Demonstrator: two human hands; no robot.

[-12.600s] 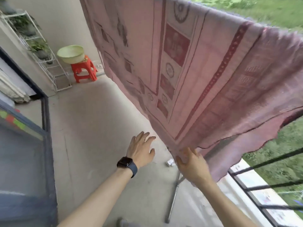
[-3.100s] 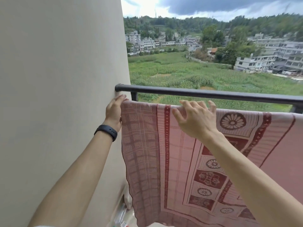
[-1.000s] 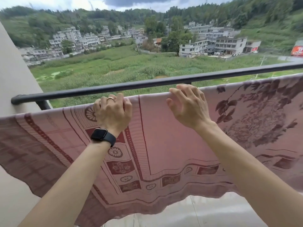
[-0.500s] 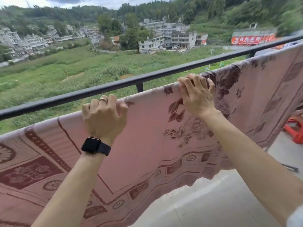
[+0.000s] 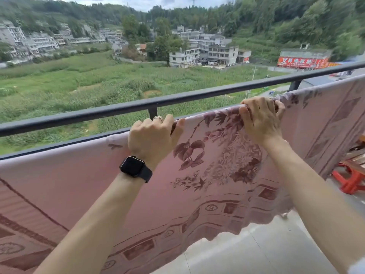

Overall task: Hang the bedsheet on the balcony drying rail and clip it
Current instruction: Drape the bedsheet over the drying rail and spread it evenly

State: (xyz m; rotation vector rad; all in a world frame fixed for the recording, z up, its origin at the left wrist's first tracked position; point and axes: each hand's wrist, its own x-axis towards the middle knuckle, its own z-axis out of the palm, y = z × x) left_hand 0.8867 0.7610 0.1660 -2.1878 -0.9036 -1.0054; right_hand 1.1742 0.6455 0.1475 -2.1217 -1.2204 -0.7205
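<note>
Person's left hand (image 5: 154, 135) and right hand (image 5: 260, 119) both have fingers curled over the top fold of the pink bedsheet (image 5: 197, 184), gripping it on the drying rail (image 5: 59, 144). Sheet hangs down below both grips. Draping looks done; no clips visible, so clipping's probably left.

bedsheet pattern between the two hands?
Dusty pink bedsheet with dark maroon leaf-and-flower print, framed by geometric border bands below. Head view, the only one.
</note>
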